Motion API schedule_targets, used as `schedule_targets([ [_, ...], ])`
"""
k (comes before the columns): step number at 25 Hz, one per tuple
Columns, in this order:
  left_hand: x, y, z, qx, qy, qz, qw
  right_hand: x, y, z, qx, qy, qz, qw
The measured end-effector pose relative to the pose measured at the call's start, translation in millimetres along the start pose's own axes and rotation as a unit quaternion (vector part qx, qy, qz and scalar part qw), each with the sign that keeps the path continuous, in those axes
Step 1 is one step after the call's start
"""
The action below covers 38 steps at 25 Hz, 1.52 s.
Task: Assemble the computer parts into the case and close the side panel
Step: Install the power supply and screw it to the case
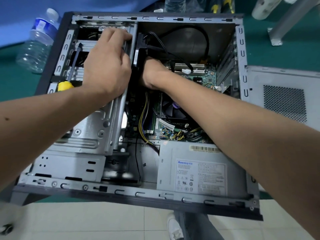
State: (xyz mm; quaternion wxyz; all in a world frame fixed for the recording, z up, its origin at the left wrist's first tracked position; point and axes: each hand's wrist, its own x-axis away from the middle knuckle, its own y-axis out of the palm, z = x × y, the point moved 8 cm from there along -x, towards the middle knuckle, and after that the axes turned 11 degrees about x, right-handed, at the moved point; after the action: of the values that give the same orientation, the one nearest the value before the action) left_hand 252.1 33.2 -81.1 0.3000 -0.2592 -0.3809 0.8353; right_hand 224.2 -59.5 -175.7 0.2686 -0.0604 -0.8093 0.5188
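1. An open grey metal computer case (110,189) lies on its side on a green-topped table (10,73), its interior facing up and its near edge jutting past the table over a pale tiled floor (86,222)
2. The person's left hand (107,66) rests on the silver metal drive cage (97,129) at the case's left, fingers curled over the cage's upright far edge
3. The right hand (154,73) reaches deep into the middle of the case against a black boxy part (140,56); its fingers are hidden, so their grip cannot be told
4. A yellow-handled screwdriver (69,78) lies on top of the drive cage, just beside the left wrist
5. A grey power supply with a white label (199,177) sits in the near right corner; the green motherboard (206,78) and a black cooling fan (171,110) show under the right forearm
6. The perforated grey side panel (284,101) lies flat on the table to the right of the case, off the machine
7. A clear plastic water bottle with a blue label (38,42) lies to the case's left
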Motion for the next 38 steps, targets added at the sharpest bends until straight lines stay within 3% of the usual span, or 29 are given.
schedule_targets([
  [10, -2, 1, -1, -0.003, 0.009, 0.005, 1.0, 3, 10, 3, -0.029, 0.038, 0.006, 0.999],
  [13, -2, 0, 0, -0.005, 0.008, 0.008, 1.0, 13, 6, -6, 0.011, -0.03, 0.01, 0.999],
  [17, -1, 2, 1, -0.007, 0.017, -0.001, 1.0, 42, 5, -19, 0.144, -0.145, 0.015, 0.979],
  [20, -2, 1, 0, -0.003, 0.012, -0.007, 1.0, 67, 18, -32, 0.278, -0.258, 0.042, 0.924],
  [22, -1, 2, 2, -0.002, 0.014, -0.01, 1.0, 69, 28, -31, 0.331, -0.279, 0.034, 0.901],
  [27, 0, 1, 5, -0.014, 0.013, -0.019, 1.0, 68, 32, -30, 0.358, -0.258, -0.021, 0.897],
  [30, 0, 2, 7, -0.02, 0.009, -0.031, 0.999, 72, 26, -22, 0.31, -0.245, -0.037, 0.918],
  [34, -1, 2, 2, -0.027, -0.001, -0.038, 0.999, 75, 30, -27, 0.352, -0.265, -0.069, 0.895],
  [38, 0, 2, 6, -0.031, -0.004, -0.045, 0.998, 89, 8, -17, 0.267, -0.288, -0.06, 0.918],
])
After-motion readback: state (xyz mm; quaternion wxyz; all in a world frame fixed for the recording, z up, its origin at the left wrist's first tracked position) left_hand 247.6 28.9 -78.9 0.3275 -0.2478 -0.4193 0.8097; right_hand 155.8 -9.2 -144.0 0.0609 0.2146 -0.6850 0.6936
